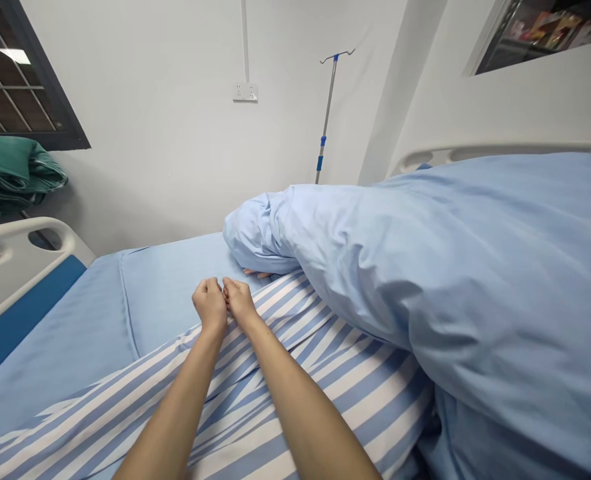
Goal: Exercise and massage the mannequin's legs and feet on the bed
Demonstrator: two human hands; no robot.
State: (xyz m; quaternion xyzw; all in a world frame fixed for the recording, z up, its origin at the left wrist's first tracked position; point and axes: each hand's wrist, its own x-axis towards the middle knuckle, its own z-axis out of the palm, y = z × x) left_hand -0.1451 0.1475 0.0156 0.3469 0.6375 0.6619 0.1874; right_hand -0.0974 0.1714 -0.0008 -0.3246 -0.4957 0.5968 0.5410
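My left hand (210,304) and my right hand (239,301) are side by side, nearly touching, both closed with fingers curled in. What they hold, if anything, is hidden by the fingers. Around and below them spreads blue-and-white striped cloth (255,407), wrinkled beneath my forearms; whether my fingers pinch it I cannot tell. Just beyond my right hand, a thick light-blue quilt (355,247) lies bunched over part of the stripes. A bit of skin, perhaps fingers or toes (259,273), shows from under the quilt's edge.
A light-blue sheet (170,280) covers the bed. A bed end board (65,247) stands at left, with green folded fabric (18,170) behind it. Another rail (505,148) rises at the back right. An IV pole (328,110) stands by the wall, near a socket (245,92).
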